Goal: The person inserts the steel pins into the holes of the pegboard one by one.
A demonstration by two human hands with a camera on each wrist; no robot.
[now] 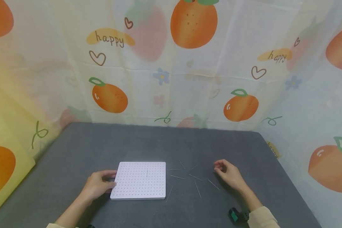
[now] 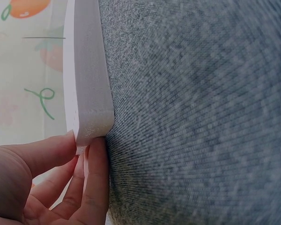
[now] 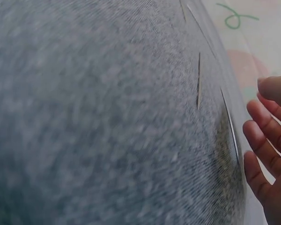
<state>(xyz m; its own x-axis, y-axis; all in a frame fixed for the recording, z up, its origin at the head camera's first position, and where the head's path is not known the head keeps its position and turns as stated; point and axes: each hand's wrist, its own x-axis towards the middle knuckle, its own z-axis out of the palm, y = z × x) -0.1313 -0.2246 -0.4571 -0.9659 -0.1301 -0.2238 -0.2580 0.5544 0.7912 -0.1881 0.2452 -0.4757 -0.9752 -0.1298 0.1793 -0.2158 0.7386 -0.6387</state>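
In the head view a white board with rows of small holes lies on the grey table. One thin needle stands upright in it; the left wrist view shows this needle jutting from the board's face. My left hand pinches the board's left edge, thumb on the top side and fingers at the side and below. To the right of the loose needles my right hand hovers over the table, fingers loosely bent, with nothing seen in it. The nearest needle lies to its lower left.
Several thin needles lie scattered on the grey table right of the board. A dark strapped device sits at my right wrist. Behind the table hangs a fruit-printed curtain.
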